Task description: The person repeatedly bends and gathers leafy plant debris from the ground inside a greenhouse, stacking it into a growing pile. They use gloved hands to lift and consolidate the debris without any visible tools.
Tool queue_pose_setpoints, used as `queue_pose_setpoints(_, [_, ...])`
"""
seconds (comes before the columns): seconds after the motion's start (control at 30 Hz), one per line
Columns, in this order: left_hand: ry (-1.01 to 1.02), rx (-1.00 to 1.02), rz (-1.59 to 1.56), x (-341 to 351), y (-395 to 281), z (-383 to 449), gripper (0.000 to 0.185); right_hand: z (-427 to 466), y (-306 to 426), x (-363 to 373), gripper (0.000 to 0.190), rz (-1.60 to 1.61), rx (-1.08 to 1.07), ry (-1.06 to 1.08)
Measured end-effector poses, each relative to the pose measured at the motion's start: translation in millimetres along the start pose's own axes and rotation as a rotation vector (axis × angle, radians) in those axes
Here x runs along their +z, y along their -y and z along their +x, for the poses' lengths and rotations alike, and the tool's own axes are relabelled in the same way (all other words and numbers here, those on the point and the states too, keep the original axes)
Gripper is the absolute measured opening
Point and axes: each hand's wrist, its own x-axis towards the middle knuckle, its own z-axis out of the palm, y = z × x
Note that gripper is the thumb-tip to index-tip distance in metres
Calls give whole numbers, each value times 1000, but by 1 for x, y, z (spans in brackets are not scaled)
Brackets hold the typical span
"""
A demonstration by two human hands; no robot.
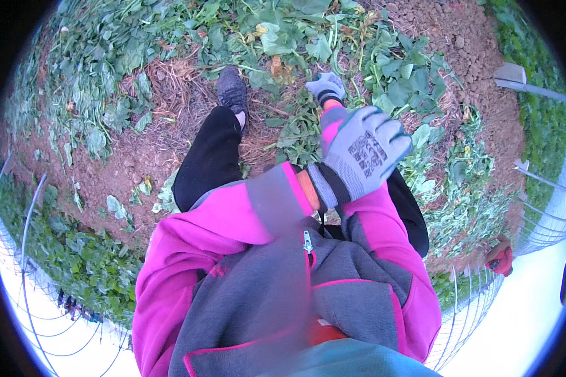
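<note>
My left hand (365, 146), in a light grey knit work glove with printed writing on its back, crosses over my right forearm. Its fingers bend slightly and point right, above my right thigh; the palm side is hidden. Lower down, my right hand (328, 88) wears a matching glove and reaches to the ground among leafy green vines (299, 134). Its fingers look curled, but whether they hold a stem cannot be made out. Broad cut-looking leaves (398, 87) lie just right of it, some wilted or yellow.
My dark shoe (232, 92) stands on dry straw (177, 89) left of my right hand. Bare soil (471, 47) runs along the right. Hoop rods (542, 89) and a green crop row (542, 136) border it. Another person in red (500, 261) is farther off at right.
</note>
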Motion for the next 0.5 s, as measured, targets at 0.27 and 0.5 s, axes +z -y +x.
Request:
queue_pose_setpoints(0.27, [234,-19,610,1,33,12,28,-81,-109,-82,43,1489,-650,494])
queue_pose_setpoints(0.5, [200,5,269,-6,13,24,43,-69,-168,-27,44,2038,-480,543])
